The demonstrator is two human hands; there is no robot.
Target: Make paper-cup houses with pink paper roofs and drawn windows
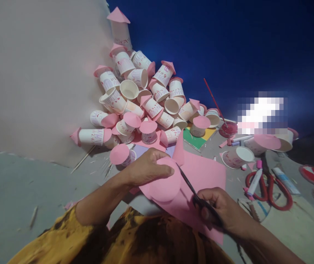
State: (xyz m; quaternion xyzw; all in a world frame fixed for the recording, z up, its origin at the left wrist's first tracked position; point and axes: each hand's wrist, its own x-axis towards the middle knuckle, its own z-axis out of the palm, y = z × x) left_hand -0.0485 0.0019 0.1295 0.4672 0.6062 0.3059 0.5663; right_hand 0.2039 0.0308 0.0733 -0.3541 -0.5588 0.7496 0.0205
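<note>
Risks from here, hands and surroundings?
1. The tip of the scissors in the right hand sits close to the left thumb on the pink disc; a slip might nick the thumb or the disc's edge.
2. The cup pile is heaped at odd angles, so a bump from the left hand could set it sliding.
3. The red stick leans out of the small red pot; knocking it may tip the pot.

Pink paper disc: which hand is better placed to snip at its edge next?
The right hand, most likely: it holds the dark scissors, blades beside the pink paper disc, which the left hand grips.
</note>
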